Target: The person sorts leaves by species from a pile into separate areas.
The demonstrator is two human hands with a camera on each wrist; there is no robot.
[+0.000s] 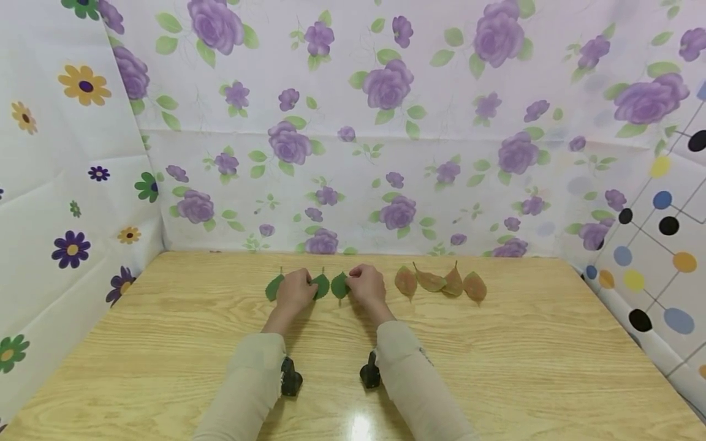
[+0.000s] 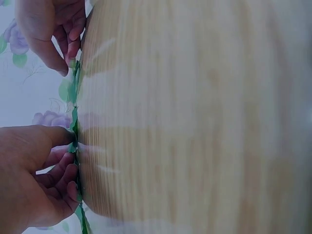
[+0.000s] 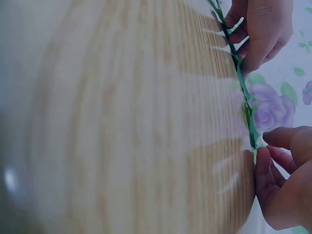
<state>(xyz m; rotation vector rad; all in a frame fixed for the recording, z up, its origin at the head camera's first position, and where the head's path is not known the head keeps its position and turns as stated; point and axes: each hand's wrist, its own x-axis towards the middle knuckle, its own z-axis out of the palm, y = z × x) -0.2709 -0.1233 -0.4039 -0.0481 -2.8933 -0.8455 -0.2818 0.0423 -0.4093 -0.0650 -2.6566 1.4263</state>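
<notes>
Three green leaves show in a row on the table in the head view. My left hand covers part of the leftmost green leaf. Its thumb and index finger pinch the left edge of the middle green leaf; the left wrist view shows this left hand with its other fingers curled by the row. At the right end, my right hand pinches the edge of the rightmost green leaf. The right wrist view shows the right hand low beside that leaf, seen edge-on.
Several reddish-brown leaves lie in a row to the right of my right hand, some touching. The wood-grain table ends at a flowered cloth backdrop. Patterned sheets stand along both sides. A black device sits at each wrist.
</notes>
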